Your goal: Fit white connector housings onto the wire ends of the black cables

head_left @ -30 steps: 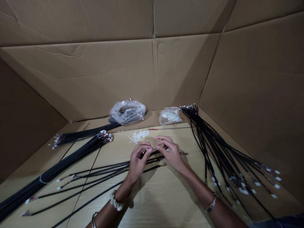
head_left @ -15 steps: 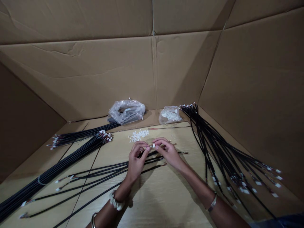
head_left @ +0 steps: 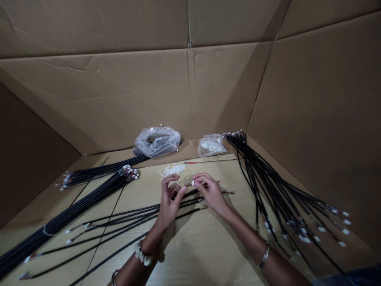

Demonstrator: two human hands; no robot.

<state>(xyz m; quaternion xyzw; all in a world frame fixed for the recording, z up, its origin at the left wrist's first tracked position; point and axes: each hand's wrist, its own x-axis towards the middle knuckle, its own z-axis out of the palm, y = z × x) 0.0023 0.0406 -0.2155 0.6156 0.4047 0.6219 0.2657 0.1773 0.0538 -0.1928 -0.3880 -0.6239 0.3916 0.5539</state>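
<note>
In the head view, my right hand (head_left: 212,194) pinches a small white connector (head_left: 193,183) between thumb and fingertips. Thin coloured wires (head_left: 188,184) run from it toward my left hand (head_left: 168,204). That hand curls around the end of a black cable, its index finger lifted off and its thumb close to the wires. How far the wires sit in the connector is too small to tell. Several black cables (head_left: 125,229) lie under and beside my left hand, with white connectors at their left ends. A pile of loose white connectors (head_left: 173,170) lies just beyond my fingers.
Thick bundles of black cables lie at left (head_left: 74,212) and right (head_left: 268,178). At the back stand a clear plastic bag (head_left: 157,142) and a smaller bag of white pieces (head_left: 212,145). A thin red-and-black rod (head_left: 205,161) lies before them. Cardboard walls (head_left: 133,91) enclose the table.
My left index finger has lifted away from the wires and the left hand has opened slightly. My right hand keeps its pinch on the connector. The view has shifted a little.
</note>
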